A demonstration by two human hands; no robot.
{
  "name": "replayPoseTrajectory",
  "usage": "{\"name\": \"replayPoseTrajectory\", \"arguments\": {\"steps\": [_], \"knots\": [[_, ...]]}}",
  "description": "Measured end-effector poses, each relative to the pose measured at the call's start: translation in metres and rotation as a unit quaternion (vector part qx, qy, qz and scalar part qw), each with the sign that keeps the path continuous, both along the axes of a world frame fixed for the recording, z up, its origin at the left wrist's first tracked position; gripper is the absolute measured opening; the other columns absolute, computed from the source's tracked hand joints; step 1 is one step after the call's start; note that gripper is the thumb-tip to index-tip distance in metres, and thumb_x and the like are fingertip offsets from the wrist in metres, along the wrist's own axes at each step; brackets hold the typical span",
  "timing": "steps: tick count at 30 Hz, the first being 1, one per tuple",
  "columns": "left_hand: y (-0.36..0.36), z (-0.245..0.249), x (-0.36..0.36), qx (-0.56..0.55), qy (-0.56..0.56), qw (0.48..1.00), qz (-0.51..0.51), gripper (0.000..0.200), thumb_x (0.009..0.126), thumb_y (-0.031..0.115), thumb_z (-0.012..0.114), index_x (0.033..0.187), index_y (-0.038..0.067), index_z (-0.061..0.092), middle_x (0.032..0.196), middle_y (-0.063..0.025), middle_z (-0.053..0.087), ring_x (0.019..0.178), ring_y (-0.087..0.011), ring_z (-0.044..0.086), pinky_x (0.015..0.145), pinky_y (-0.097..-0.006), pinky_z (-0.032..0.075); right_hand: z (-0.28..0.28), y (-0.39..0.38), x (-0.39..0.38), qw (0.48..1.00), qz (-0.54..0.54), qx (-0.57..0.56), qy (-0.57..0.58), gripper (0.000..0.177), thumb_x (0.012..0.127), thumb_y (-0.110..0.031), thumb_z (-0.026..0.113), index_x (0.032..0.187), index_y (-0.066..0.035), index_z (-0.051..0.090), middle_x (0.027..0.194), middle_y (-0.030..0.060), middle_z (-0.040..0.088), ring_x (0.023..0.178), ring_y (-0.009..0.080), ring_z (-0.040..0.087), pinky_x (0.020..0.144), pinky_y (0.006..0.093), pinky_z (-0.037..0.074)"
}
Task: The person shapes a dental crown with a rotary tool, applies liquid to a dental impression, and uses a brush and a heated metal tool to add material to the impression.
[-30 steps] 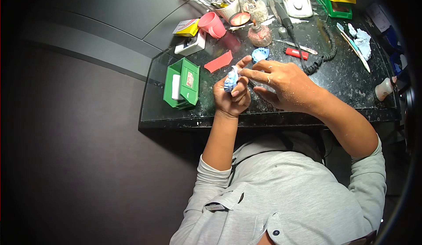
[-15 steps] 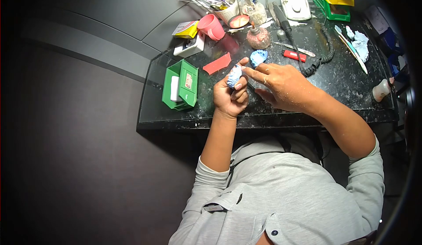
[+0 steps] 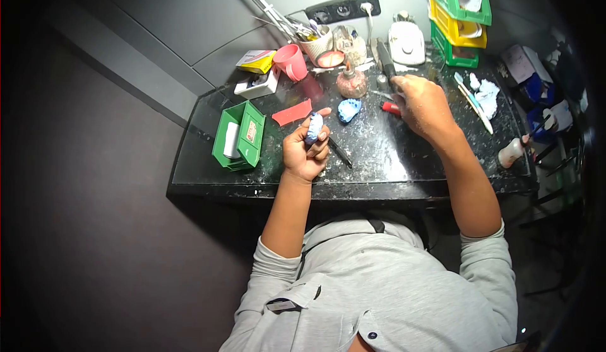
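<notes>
My left hand (image 3: 303,153) is closed around a small ridged piece in pale blue and white (image 3: 314,128), which looks like a dental model, held up above the front of the desk. My right hand (image 3: 424,103) reaches over the desk with its fingers bent down; the fingertips are hidden beneath it. From under that hand sticks out a thin metal blade (image 3: 382,94), and a red lighter (image 3: 391,108) lies beside it. The black handpiece (image 3: 386,58) rests just beyond its index finger. A second blue piece (image 3: 349,110) sits on the desk between my hands.
A green bin (image 3: 243,137) stands at the left, near a red strip (image 3: 292,113) and a pink cup (image 3: 290,62). A glass burner (image 3: 351,82) stands at the back. Stacked bins (image 3: 457,30), a toothbrush (image 3: 473,103) and a small bottle (image 3: 511,154) are at the right. A black tool (image 3: 341,152) lies near the front.
My right hand has left the piece in my left hand and moved right to the metal blade and lighter. My left hand still holds its piece. The camera view has shifted.
</notes>
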State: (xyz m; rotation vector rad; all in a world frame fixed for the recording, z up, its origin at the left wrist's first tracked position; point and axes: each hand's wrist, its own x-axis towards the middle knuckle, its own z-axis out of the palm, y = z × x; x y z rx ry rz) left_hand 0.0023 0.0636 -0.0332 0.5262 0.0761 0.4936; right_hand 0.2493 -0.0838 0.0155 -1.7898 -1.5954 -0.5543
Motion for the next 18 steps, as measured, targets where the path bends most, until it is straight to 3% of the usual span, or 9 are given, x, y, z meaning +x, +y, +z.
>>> {"name": "replayPoseTrajectory", "arguments": {"steps": [4,6,8,10,12,14,16,18], "knots": [[0.012,-0.003,-0.003,0.023,-0.014,1.000,0.007,0.046,0.102,0.028,0.041,0.135,-0.003,0.043,0.080,-0.0098,0.054,0.042,-0.0071,0.030,0.040,-0.0219,0.023,0.004,0.000,0.015,0.995,-0.063,-0.052,0.062,0.009,0.081,-0.010,0.062,0.088,-0.006,0.065,0.083,0.0204,0.066,0.083,0.0415,0.065,0.070,0.0492,0.052],[0.016,0.004,-0.003,0.035,-0.006,0.999,0.023,0.044,0.100,0.024,0.041,0.135,-0.003,0.043,0.080,-0.0095,0.054,0.042,-0.0070,0.030,0.040,-0.0222,0.024,0.014,-0.002,0.017,0.987,-0.089,-0.070,0.111,0.019,0.081,-0.014,0.069,0.099,-0.008,0.070,0.091,0.0203,0.069,0.087,0.0386,0.067,0.076,0.0445,0.054],[0.022,0.008,-0.003,0.080,0.025,0.995,0.062,0.045,0.091,0.013,0.041,0.133,-0.004,0.045,0.083,-0.0105,0.056,0.043,-0.0066,0.030,0.040,-0.0218,0.025,0.024,0.002,0.025,0.985,-0.053,-0.055,0.155,0.021,0.082,-0.015,0.070,0.101,-0.006,0.071,0.092,0.0193,0.070,0.087,0.0363,0.068,0.078,0.0418,0.054],[0.032,0.016,-0.004,0.103,0.038,0.992,0.054,0.047,0.090,0.010,0.041,0.135,-0.005,0.043,0.082,-0.0100,0.056,0.043,-0.0061,0.032,0.039,-0.0209,0.025,0.035,0.007,0.032,0.987,-0.031,-0.030,0.158,0.020,0.082,-0.015,0.072,0.099,-0.005,0.071,0.091,0.0185,0.071,0.082,0.0327,0.070,0.077,0.0393,0.054],[0.041,0.033,-0.004,0.160,0.093,0.981,0.061,0.047,0.088,0.009,0.039,0.133,-0.005,0.045,0.082,-0.0097,0.056,0.044,-0.0053,0.034,0.040,-0.0189,0.027,0.069,0.005,0.011,0.980,0.097,0.068,0.158,0.014,0.082,-0.005,0.072,0.094,0.002,0.068,0.083,0.0143,0.071,0.075,0.0243,0.069,0.073,0.0324,0.053],[0.059,0.039,-0.001,0.175,0.091,0.978,0.062,0.048,0.086,0.009,0.041,0.131,-0.005,0.047,0.082,-0.0106,0.057,0.043,-0.0049,0.034,0.040,-0.0172,0.027,0.105,-0.013,-0.026,0.953,0.195,0.233,0.009,0.015,0.087,-0.015,0.069,0.089,0.000,0.069,0.075,0.0113,0.068,0.066,0.0213,0.066,0.070,0.0330,0.052],[0.075,0.045,0.002,0.223,0.129,0.965,0.048,0.048,0.085,0.009,0.042,0.130,-0.005,0.048,0.083,-0.0122,0.059,0.042,-0.0049,0.033,0.039,-0.0171,0.026,0.118,-0.037,-0.048,0.924,0.230,0.292,-0.085,0.019,0.087,-0.020,0.065,0.089,-0.002,0.071,0.073,0.0057,0.067,0.059,0.0172,0.062,0.061,0.0296,0.052],[0.085,0.047,0.009,0.228,0.147,0.961,0.058,0.047,0.083,0.009,0.042,0.128,-0.003,0.052,0.080,-0.0145,0.060,0.042,-0.0049,0.031,0.039,-0.0181,0.026,0.142,-0.056,-0.066,0.922,0.290,0.238,-0.101,0.017,0.085,-0.018,0.061,0.088,-0.005,0.071,0.070,0.0044,0.064,0.057,0.0181,0.059,0.063,0.0329,0.052]]}}
